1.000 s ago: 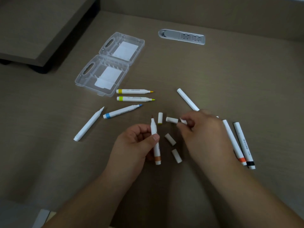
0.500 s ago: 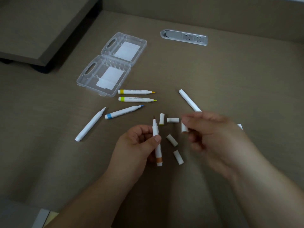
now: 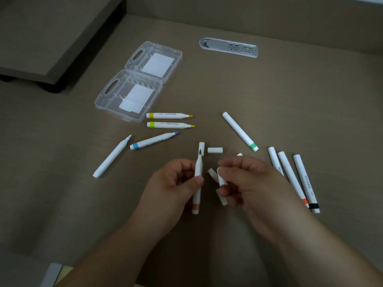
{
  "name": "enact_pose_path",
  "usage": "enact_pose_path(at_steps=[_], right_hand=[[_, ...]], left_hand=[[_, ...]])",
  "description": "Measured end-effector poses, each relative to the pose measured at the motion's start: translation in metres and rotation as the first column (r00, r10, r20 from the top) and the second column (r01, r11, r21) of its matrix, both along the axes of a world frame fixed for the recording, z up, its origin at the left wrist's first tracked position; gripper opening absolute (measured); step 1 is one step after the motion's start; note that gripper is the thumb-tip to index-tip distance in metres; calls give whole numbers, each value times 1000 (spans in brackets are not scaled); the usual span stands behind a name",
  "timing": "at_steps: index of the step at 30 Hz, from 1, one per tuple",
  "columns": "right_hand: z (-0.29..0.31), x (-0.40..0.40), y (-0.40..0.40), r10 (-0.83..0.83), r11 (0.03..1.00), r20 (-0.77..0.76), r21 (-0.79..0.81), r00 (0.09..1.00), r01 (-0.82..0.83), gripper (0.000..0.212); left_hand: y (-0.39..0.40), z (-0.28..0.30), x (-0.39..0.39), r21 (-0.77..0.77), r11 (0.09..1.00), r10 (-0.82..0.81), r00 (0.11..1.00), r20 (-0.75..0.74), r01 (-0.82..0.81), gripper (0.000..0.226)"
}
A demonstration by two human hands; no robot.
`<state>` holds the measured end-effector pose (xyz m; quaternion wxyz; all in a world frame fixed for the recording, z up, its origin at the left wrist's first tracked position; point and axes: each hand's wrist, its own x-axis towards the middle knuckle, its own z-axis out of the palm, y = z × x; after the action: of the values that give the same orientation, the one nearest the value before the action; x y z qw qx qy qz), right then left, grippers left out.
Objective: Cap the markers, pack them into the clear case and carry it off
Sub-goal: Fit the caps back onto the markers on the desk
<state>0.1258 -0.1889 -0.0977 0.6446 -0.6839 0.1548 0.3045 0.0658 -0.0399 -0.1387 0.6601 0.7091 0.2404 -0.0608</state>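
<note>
Right hand (image 3: 246, 181) now pinching cap (image 3: 221, 179), beside marker (image 3: 198, 179)

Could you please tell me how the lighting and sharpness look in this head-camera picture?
Head view: dim, flat, brownish light; the clear case shows only faint glints; wide-angle bending at the edges; the right hand and its cap look slightly soft.

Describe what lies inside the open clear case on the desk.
No markers are inside the clear case. Each half shows only a white label through the plastic, plus low divider ribs in the nearer half. Whether the labels sit inside or underneath cannot be told.
</note>
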Motion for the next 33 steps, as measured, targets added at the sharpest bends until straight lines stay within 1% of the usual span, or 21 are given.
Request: enact_pose_path(at_steps=[2, 5, 7, 11, 14, 17, 21, 23, 26, 29, 31, 33], right_hand=[[-1, 3, -3, 55, 995, 137, -91, 989, -43, 13], [-2, 7, -9, 120, 988, 239, -121, 964, -93, 19], [-3, 9, -12, 202, 972, 309, -182, 930, -150, 23], [-4, 13, -15, 234, 966, 373, -194, 898, -171, 24], [-4, 14, -18, 302, 943, 411, -262, 860, -206, 19], [-5, 16, -20, 349, 927, 414, -285, 841, -244, 15], [-6, 19, -20, 373, 921, 414, -277, 831, -275, 10], [-5, 21, -20, 414, 902, 421, -312, 807, -299, 9], [3, 27, -21, 502, 857, 412, -351, 760, -377, 14], [8, 35, -21, 619, 772, 335, -428, 711, -470, 14], [9, 37, -19, 682, 714, 277, -453, 677, -534, 14], [8, 37, -15, 688, 707, 263, -454, 677, -542, 13]], left_hand=[[2, 0, -2, 18, 998, -57, 998, 4, 57, 19], [4, 3, -5, -11, 993, -117, 993, 14, 117, 20], [6, 4, -5, -31, 988, -148, 989, 18, 149, 21], [9, 4, -5, -31, 985, -169, 986, 12, 169, 23], [9, 5, -5, -15, 981, -193, 981, 8, 193, 23], [8, 7, -5, 17, 978, -209, 978, 0, 209, 23], [9, 8, -6, 2, 978, -210, 978, 16, 210, 24], [9, 8, -6, -2, 978, -211, 977, 17, 211, 24], [7, 9, -7, 5, 973, -230, 973, 25, 230, 24], [8, 8, -7, 46, 968, -250, 968, 33, 248, 24], [9, 7, -7, 55, 967, -251, 967, 31, 249, 22], [9, 7, -8, 56, 970, -240, 970, 34, 238, 21]])
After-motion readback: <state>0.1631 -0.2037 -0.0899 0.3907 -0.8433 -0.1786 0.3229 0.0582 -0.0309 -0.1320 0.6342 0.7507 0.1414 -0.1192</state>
